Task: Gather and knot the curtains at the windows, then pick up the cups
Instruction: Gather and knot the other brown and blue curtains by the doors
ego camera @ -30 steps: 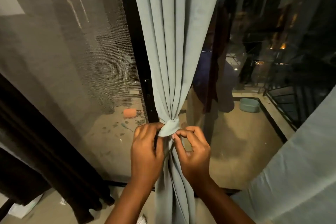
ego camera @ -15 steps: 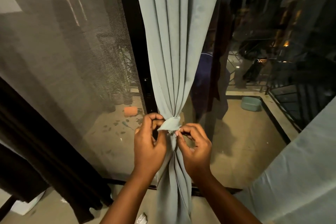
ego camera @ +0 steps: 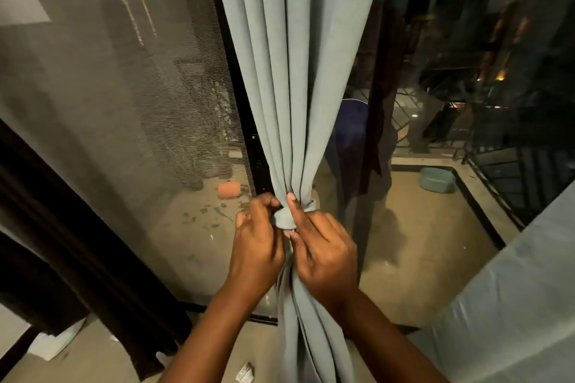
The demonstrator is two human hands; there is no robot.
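Left hand: fingers curled, pinching the knot from its left side. Right hand: forefinger extended and pressed up across the knot, other fingers curled beneath. Grey-blue curtain hangs gathered into pleats before the window frame, cinched at mid-height.

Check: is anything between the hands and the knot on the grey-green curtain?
Nothing visible. The left hand and right hand are both on the knot of the curtain, fingers gripping the fabric directly.

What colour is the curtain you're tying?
Pale grey-blue, plain with no pattern; the curtain shows best in the head view.
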